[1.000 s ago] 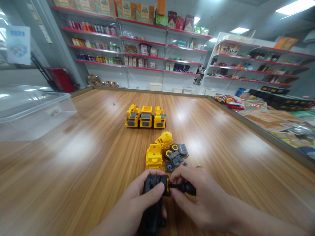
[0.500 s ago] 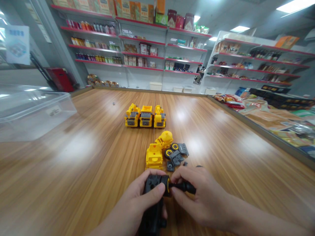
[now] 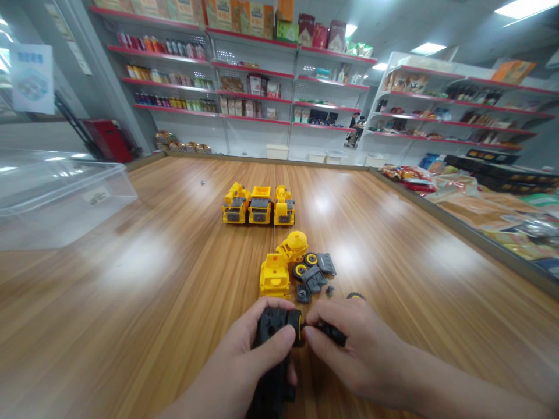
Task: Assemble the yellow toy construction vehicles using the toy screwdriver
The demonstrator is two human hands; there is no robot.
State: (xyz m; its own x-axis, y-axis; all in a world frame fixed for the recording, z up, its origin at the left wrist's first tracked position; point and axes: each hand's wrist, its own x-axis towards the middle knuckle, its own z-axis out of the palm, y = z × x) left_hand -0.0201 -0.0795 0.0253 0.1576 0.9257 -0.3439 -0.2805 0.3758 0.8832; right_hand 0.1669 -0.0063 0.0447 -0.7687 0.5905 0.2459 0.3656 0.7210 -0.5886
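Observation:
My left hand (image 3: 242, 364) is wrapped round a black toy truck chassis (image 3: 273, 349), thumb on top of it. A wheel with a yellow hub (image 3: 297, 327) sits on the chassis side. My right hand (image 3: 353, 349) pinches a short black tool (image 3: 329, 333) whose tip meets that wheel. Just beyond lie loose parts: a yellow cab (image 3: 273, 276), a yellow mixer drum (image 3: 293, 243), two small wheels (image 3: 304, 265) and grey pieces (image 3: 317, 273).
Three assembled yellow toy trucks (image 3: 259, 205) stand in a row farther up the wooden table (image 3: 152, 273). A clear plastic bin (image 3: 56, 195) is at the left. Packaged goods (image 3: 480, 203) lie along the right edge. Store shelves line the back.
My right hand has shifted slightly left, closing further over the black tool toward the wheel. The left hand and chassis stay put.

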